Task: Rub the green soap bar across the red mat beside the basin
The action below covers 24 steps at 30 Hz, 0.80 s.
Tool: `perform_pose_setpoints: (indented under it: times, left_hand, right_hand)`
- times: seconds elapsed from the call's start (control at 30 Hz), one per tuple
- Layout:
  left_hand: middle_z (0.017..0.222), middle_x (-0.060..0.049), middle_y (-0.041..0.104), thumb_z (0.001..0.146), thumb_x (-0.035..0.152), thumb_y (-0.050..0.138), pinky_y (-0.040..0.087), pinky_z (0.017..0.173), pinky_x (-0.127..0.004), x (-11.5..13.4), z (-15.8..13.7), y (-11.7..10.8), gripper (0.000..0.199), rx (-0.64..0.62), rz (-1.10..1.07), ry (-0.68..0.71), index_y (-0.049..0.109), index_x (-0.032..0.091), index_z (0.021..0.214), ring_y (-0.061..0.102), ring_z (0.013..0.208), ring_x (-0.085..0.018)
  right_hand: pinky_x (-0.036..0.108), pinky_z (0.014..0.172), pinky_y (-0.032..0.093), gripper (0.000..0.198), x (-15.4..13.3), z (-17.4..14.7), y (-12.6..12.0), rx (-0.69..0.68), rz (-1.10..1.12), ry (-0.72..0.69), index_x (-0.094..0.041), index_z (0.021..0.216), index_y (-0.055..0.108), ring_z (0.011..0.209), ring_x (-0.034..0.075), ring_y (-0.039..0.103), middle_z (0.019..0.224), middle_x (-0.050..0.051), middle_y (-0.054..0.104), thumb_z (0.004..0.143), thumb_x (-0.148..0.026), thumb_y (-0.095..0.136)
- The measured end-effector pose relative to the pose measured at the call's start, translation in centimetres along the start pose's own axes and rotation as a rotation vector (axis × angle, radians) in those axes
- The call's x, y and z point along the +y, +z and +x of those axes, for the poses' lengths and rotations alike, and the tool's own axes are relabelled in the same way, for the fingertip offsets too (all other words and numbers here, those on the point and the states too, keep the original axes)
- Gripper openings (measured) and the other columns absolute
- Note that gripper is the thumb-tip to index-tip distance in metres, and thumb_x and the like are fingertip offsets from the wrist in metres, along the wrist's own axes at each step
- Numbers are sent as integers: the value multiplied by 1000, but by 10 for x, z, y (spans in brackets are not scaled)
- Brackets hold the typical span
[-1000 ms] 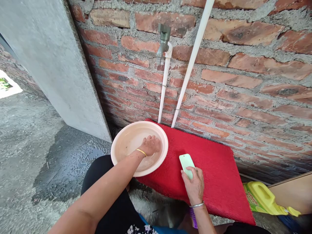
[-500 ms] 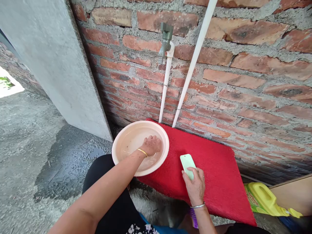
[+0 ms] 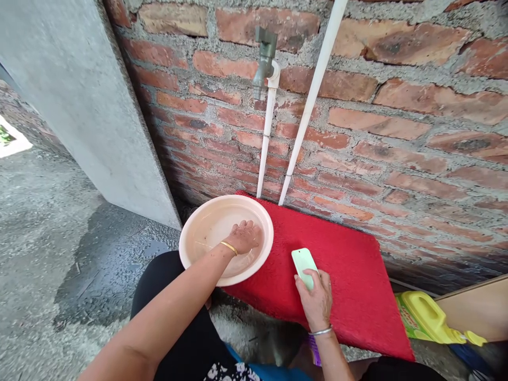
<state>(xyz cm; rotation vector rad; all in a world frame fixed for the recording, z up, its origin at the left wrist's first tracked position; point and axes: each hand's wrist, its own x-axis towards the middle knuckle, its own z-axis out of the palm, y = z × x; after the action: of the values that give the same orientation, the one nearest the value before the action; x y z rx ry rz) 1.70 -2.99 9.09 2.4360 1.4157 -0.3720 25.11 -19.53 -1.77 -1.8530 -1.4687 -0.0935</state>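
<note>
The person's left hand (image 3: 245, 237), with a gold-coloured bangle (image 3: 229, 247) at the wrist, is inside a wide, round, pale-peach basin (image 3: 202, 225) that holds shallow water; its fingers are extended and slightly parted, grasping nothing that shows, and whether the palm presses on the bottom cannot be told. The right hand (image 3: 316, 299), wearing a silver-coloured bangle (image 3: 320, 332), grasps a mint-green, flat, rounded-rectangular object (image 3: 303, 261) with a small hole near its far end, the thumb and fingers closed about its near half; its underside is hidden. This object is over a bright-red, fuzzy cloth (image 3: 349, 248) spread on a low, oblong surface, to the right of the basin and apart from it. The basin overlaps the cloth's left end. Behind stands a rough red-brick wall (image 3: 377, 127) bearing a grey-green tap (image 3: 264, 61) and two white pipes (image 3: 312, 106). At the right, beside the cloth, a yellow plastic jug (image 3: 431, 317) lies tilted. A grey slab (image 3: 99, 106) leans at the left, above a wet patch on the concrete floor (image 3: 32, 222).
</note>
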Motion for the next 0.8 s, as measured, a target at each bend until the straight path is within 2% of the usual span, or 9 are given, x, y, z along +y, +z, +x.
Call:
perform_pose_setpoints:
  times: [0.4, 0.67, 0.8]
  left_hand:
    - [134, -16, 49, 90, 35, 52, 43, 100, -56, -3, 1, 9, 38, -4, -1, 45, 54, 21, 126, 46, 125, -35]
    - [133, -15, 50, 91, 36, 52, 43, 101, -55, -5, 3, 8, 36, -1, -11, 53, 54, 23, 124, 46, 125, -34]
    - [133, -15, 50, 92, 37, 49, 44, 99, -55, -8, 7, 12, 36, 20, -12, 54, 54, 24, 125, 47, 125, -34]
  right_hand:
    - [37, 82, 45, 39, 1, -1, 0, 12, -17, -37, -24, 91, 68, 90, 23, 56, 95, 6, 57, 89, -61, 53]
    - [39, 83, 45, 41, 1, -1, 1, 7, -16, -19, -24, 91, 68, 91, 24, 56, 95, 6, 57, 89, -62, 52]
    - [39, 85, 46, 42, 5, 0, -3, -37, 28, 31, -25, 92, 68, 91, 24, 56, 96, 6, 57, 87, -64, 52]
